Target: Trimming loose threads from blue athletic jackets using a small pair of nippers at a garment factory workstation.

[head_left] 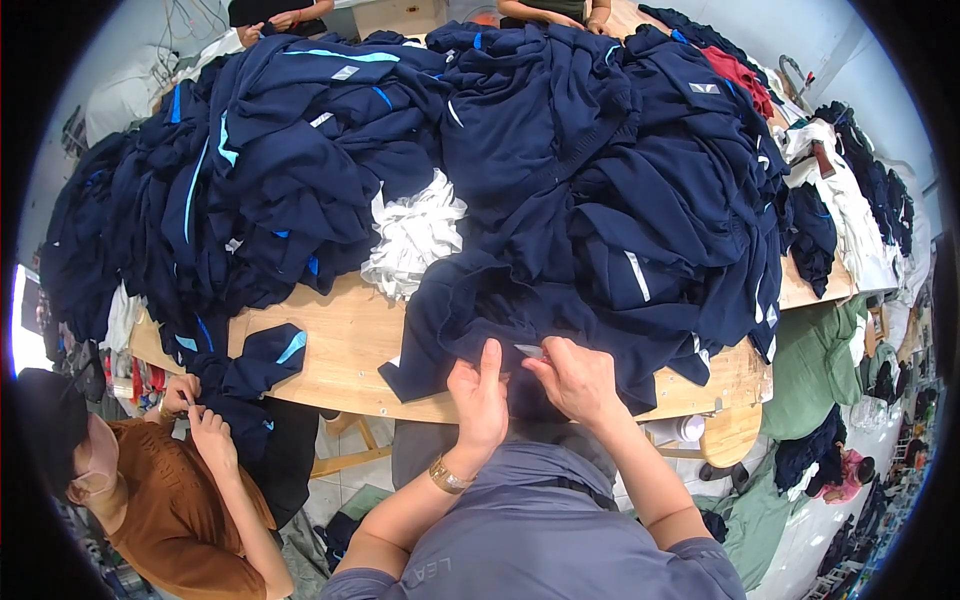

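- Nearest, at the table's front edge, the person's left hand [480, 400], a gold-toned watch [450, 475] on its wrist: thumb upright, fingers curled mostly out of sight against dark cloth. Whether they are clamped on it, I cannot tell.
- Just beside it, the right hand [578, 378]: fingers bent, thumb and forefinger together on a small pale pointed piece [528, 351] — perhaps a blade tip, too small to be sure.
- Under and beyond both hands, a navy garment [440, 320] lies on the front of the wooden table [335, 350], bunched around a hollow, its near edge between the hands.
- By its loose folds, it should handle soft and limp — fairly light, not fragile, unlikely to slip much. A seam or the near edge looks the best place to pinch; gripped mid-cloth, it would probably just bunch.
- Beyond, left of centre, a heap of white strips [415, 240].
- Farther back, a broad mound of navy clothing [300, 150] with light blue trims.
- At the far edge, two co-workers' hands, partly cut off by the view.
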The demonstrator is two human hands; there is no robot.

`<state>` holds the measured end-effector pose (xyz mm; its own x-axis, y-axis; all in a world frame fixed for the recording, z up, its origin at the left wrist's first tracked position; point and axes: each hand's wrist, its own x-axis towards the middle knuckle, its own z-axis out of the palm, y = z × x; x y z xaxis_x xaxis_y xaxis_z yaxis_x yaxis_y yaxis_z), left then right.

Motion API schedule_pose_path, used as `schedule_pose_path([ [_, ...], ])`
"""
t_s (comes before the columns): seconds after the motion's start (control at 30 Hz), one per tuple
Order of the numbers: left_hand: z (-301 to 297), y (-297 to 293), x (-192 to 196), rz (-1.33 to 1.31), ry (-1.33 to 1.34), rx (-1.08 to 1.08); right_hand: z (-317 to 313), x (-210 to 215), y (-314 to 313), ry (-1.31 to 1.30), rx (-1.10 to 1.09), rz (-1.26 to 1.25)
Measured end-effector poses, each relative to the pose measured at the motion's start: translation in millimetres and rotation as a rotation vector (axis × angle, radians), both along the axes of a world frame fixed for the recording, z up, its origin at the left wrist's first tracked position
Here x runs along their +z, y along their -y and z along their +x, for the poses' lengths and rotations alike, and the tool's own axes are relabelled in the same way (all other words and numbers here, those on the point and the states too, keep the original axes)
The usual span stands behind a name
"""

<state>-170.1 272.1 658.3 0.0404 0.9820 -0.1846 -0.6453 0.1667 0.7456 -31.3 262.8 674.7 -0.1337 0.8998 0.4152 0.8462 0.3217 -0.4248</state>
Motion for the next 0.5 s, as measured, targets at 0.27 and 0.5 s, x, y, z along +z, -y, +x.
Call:
schedule_pose_path([
  [0.27,2,-4,6,-0.114,0.089,-0.007,-14,5,4,-0.720,-0.040,-0.137],
  [0.5,-4,-11,7,-0.132,0.175,-0.076,-20,17,11,-0.750,0.320,-0.539],
])
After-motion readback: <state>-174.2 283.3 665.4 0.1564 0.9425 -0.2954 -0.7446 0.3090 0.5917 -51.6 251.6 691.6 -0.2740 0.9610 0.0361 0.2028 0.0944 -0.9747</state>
